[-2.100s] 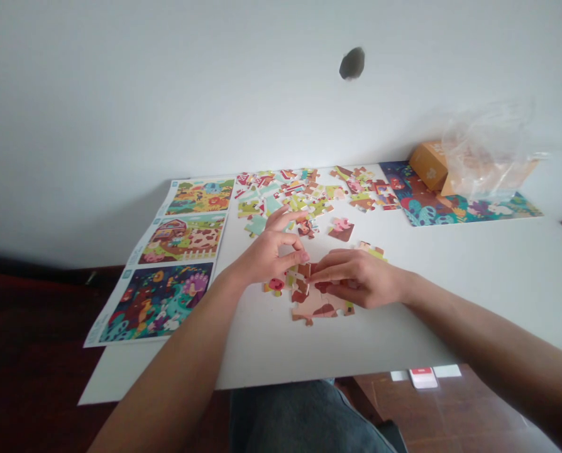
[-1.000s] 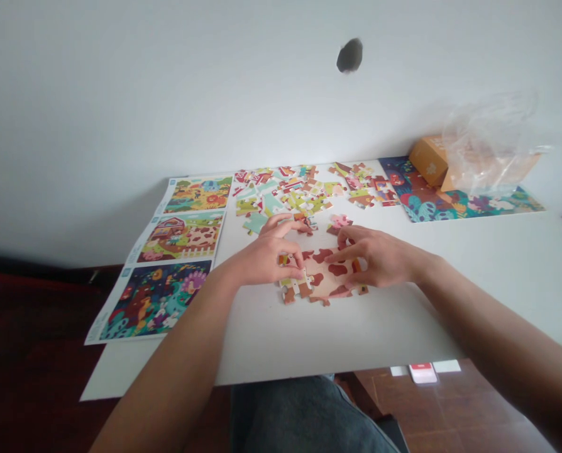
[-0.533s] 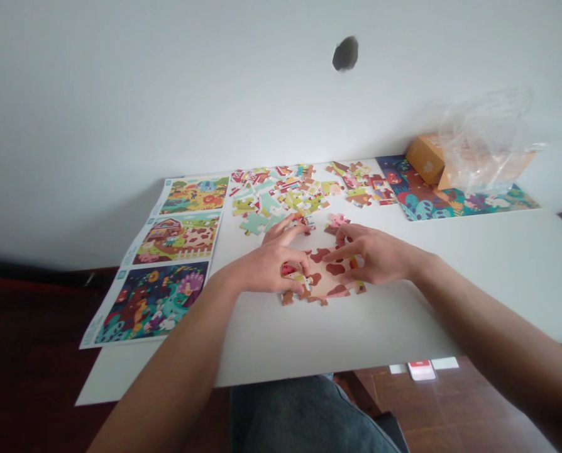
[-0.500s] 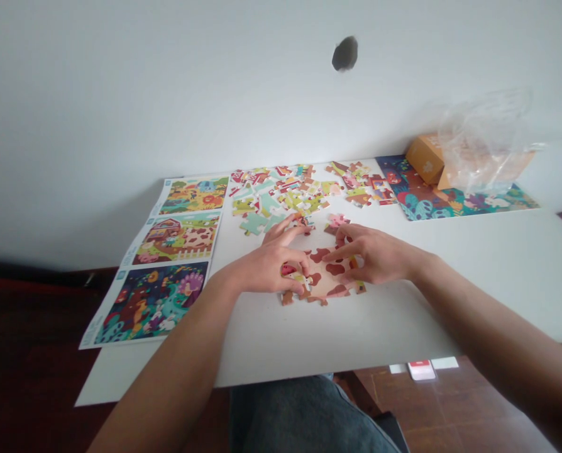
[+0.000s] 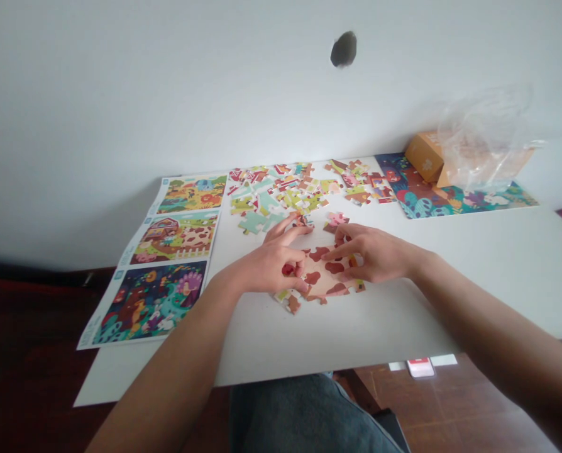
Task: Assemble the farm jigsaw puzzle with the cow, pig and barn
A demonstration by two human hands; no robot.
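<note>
Your half-built jigsaw patch (image 5: 329,280), brown-spotted cream, lies mid-table under your hands, with the loose pieces (image 5: 281,200) in a heap at its 12 o'clock. Your left hand (image 5: 269,267) curls around a red-marked piece (image 5: 288,269), though you can't tell if it's gripped; your right hand (image 5: 375,255) lies open, fingertips on the patch. One three-panel poster (image 5: 168,258) sits at 9 o'clock; one box (image 5: 424,157), one bag (image 5: 483,141) and one poster (image 5: 464,204) sit at 2 o'clock.

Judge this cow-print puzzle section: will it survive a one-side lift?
Probably not intact. The cow-print puzzle section looks like thin stiff card: pieces stay rigid, but interlocked joints likely flex and part, ragged edges first.
</note>
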